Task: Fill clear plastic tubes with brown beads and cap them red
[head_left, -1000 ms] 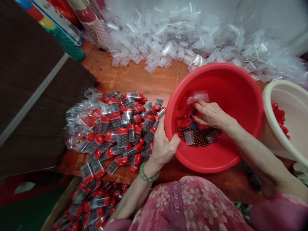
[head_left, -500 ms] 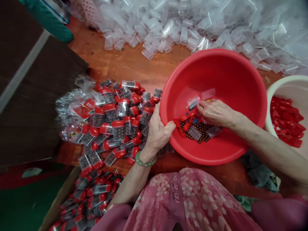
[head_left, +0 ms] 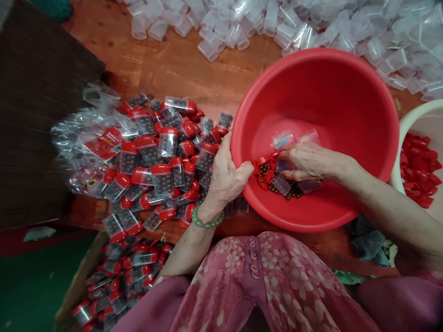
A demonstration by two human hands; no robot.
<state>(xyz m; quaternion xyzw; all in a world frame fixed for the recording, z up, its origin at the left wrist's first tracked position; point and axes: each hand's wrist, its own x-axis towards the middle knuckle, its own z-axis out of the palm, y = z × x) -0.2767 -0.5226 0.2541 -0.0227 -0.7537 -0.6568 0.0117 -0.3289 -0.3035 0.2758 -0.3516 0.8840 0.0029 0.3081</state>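
Observation:
A large red plastic basin [head_left: 321,216] stands tilted on the table, its near side low. My left hand [head_left: 228,177], with a green bead bracelet at the wrist, is closed over its left rim, thumb on top. My right hand [head_left: 306,160] is down inside the basin, fingers bent among small loose pieces; a clear piece shows between thumb and fingers, but whether it is gripped is unclear. Below the hand lie brown round beads [head_left: 294,190], a clear plastic case [head_left: 281,184] and red plastic pieces [head_left: 268,174]. Another clear case [head_left: 282,139] with something blue lies further back.
Left of the basin is a pile of red-capped clear cases [head_left: 162,180] full of dark beads, beside a clear plastic bag [head_left: 86,147]. More filled cases [head_left: 128,276] lie lower down. Empty clear sleeves [head_left: 238,23] are heaped at the back. A white tub [head_left: 398,161] holds red caps [head_left: 417,170].
The view has shifted, so the basin appears larger and further right. My right hand has moved down onto the pieces, its thumb and fingers further apart. My left hand stays on the rim.

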